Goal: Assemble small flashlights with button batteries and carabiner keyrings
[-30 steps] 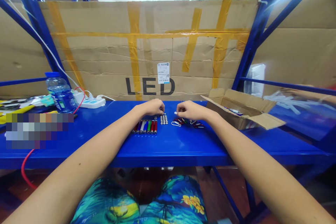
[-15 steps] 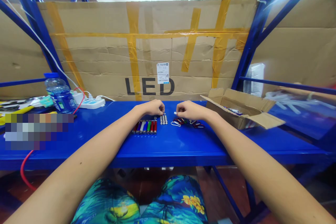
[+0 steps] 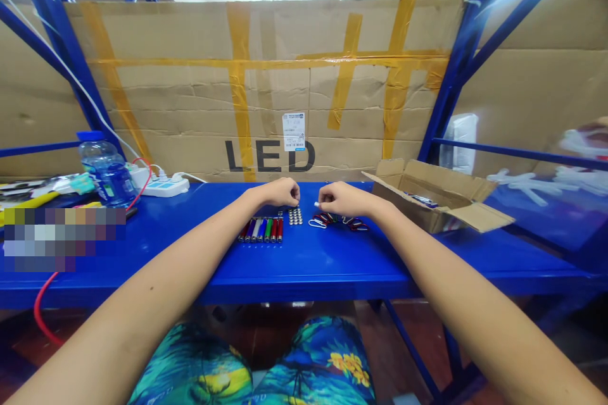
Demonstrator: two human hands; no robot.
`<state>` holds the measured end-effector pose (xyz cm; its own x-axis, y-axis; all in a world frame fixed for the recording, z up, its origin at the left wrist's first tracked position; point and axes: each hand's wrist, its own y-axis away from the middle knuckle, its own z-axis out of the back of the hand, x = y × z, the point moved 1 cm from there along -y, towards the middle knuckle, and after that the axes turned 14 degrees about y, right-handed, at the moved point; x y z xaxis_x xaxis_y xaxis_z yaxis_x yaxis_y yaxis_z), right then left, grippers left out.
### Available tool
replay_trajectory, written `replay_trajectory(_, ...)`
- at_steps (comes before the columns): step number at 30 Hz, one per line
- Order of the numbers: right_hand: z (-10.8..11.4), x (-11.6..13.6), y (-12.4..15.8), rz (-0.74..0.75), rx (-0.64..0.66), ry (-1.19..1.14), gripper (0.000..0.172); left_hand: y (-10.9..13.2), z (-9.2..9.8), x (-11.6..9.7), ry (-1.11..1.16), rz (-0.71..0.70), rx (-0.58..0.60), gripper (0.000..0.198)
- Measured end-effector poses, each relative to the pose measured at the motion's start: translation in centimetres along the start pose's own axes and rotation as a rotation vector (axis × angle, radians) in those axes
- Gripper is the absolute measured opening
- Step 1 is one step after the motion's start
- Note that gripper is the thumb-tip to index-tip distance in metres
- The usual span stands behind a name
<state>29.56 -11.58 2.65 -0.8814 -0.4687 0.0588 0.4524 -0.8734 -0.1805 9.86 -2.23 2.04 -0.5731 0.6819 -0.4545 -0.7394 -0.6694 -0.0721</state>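
Observation:
Both my hands rest on the blue bench (image 3: 304, 259). My left hand (image 3: 280, 192) is curled with thumb and fingers pinched on something too small to make out, just above a cluster of small silver button cells (image 3: 296, 216). My right hand (image 3: 342, 199) is closed on a small white-tipped piece, over a heap of carabiner clips (image 3: 338, 221). A row of several small coloured tubes (image 3: 263, 230), red, white, blue and green, lies side by side below my left hand.
An open cardboard box (image 3: 439, 199) sits at the right. A taped cardboard sheet marked LED (image 3: 270, 88) stands behind. A water bottle (image 3: 105, 171) and a white power strip (image 3: 164, 186) sit at the left. Blue rack posts (image 3: 456, 57) flank the bench.
My hands have stayed in place. The view has shifted slightly, and the arm at the far right edge has gone from view.

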Motion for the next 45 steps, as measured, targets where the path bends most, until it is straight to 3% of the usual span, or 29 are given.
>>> replay_trajectory(28, 0.09, -0.01, 0.06, -0.007, -0.009, -0.013, 0.014, -0.35, 0.01, 0.28, 0.010, -0.060, 0.087, 0.026)
replay_trajectory(41, -0.04, -0.11, -0.01, 0.003, -0.011, -0.022, 0.014, -0.18, -0.20, 0.06, 0.004, -0.079, 0.012, 0.023)
replay_trajectory(45, 0.12, -0.18, 0.00, 0.002, -0.011, -0.021, 0.015, 0.27, 0.54, -0.18, 0.031, -0.039, -0.067, 0.024)
